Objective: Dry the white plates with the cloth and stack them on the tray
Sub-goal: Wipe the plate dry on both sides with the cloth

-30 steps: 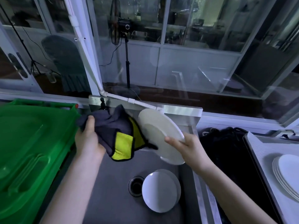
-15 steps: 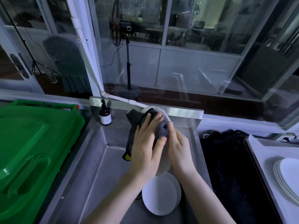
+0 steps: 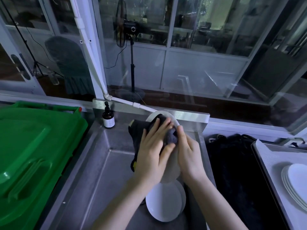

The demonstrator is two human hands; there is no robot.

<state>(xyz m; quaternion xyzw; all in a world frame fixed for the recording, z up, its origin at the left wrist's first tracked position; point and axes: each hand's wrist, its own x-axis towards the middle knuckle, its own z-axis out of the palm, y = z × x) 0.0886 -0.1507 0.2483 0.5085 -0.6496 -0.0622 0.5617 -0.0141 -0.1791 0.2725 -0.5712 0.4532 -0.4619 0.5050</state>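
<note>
Steel sink [image 3: 99, 163] lies open leftward; your right hand [image 3: 189, 153] grips the white plate [image 3: 163, 113] by its rim, your left hand [image 3: 151, 155] presses the cloth [image 3: 137, 131] on it, fingers flat; tray [image 3: 269, 156] at right

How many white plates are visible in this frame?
At least 6: the held plate above the sink, under the cloth; two sink plates, stacked; at least three in the tray stack at right, cut off by the frame. More may be hidden.

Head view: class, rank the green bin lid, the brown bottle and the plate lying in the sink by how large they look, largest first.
1. green bin lid, much the largest, partly cut off by the frame
2. plate in the sink, partly hidden by the arms
3. brown bottle
</note>
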